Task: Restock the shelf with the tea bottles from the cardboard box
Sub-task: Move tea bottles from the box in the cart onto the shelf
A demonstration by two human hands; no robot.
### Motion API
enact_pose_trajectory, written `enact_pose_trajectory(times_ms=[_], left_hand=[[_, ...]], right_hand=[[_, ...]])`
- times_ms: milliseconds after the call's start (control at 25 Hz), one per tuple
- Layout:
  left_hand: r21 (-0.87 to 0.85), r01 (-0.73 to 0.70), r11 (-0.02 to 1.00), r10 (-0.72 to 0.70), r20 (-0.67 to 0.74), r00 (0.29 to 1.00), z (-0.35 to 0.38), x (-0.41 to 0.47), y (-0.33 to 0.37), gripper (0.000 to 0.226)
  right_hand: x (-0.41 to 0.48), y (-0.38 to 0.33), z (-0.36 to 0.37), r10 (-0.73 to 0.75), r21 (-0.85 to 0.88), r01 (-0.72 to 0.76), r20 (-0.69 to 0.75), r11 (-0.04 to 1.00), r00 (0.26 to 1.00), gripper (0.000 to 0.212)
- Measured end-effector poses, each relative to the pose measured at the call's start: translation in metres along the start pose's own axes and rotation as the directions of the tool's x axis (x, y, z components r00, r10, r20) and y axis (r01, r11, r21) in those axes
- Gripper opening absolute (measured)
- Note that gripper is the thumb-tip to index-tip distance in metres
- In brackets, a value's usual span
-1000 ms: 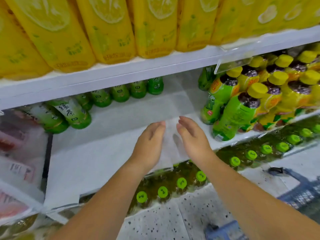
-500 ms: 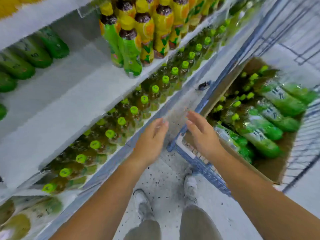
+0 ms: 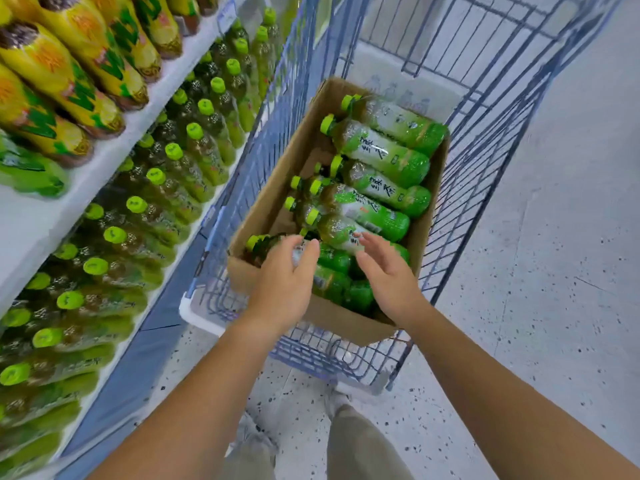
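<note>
The bare left forearm and right forearm rise from the bottom corners of the view and angle toward each other, reaching forward and down. The left hand shows its back, palm turned down and slightly inward, its fingers loosely bent and close together, and the thumb lifted on the inner side. The right hand faces it with the palm turned inward, fingers nearly straight, a little spread and pointing forward. The 2 hands are near each other but apart, and neither grips anything. Both wrists run straight with the forearms. Between the arms, 2 legs in light trousers show below.
</note>
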State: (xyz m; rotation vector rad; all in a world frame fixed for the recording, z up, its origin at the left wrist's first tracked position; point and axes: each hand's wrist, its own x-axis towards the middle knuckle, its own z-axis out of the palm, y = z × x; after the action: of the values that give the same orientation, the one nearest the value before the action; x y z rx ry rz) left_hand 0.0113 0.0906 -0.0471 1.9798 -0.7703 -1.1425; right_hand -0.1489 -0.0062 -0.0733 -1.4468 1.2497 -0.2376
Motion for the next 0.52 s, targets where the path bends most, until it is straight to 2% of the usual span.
enact_pose_trajectory(times_ms=[160, 240, 360, 440, 520], left_hand=[[-0.066, 0.249, 0.966, -0.249, 0.001, 0.968, 0.051, 0.048, 0.017, 0.061], [-0.103, 0.371, 0.923, -0.375, -0.013, 0.927, 0.07, 0.072, 0.017, 0.069], [-0.222, 0.55, 0.805, -0.57, -0.034, 0.821, 0.095, 0.103, 0.015, 0.086], [-0.315, 0.582, 0.75, -0.623, -0.041, 0.781, 0.106, 0.113, 0.016, 0.08], [-0.352, 0.593, 0.724, -0.649, -0.056, 0.759, 0.113, 0.117, 0.016, 0.077]], right_hand=[[0.038, 0.019, -0.044, 0.05, -0.094, -0.049, 0.009, 0.994, 0.999, 0.059], [0.065, 0.012, -0.054, 0.027, -0.188, -0.027, -0.001, 0.982, 1.0, 0.062], [0.114, -0.019, -0.075, -0.089, -0.339, 0.061, -0.067, 0.939, 0.994, 0.056], [0.138, -0.042, -0.089, -0.212, -0.462, 0.136, -0.115, 0.876, 0.97, 0.042], [0.156, -0.057, -0.102, -0.374, -0.572, 0.213, -0.179, 0.792, 0.91, 0.028]])
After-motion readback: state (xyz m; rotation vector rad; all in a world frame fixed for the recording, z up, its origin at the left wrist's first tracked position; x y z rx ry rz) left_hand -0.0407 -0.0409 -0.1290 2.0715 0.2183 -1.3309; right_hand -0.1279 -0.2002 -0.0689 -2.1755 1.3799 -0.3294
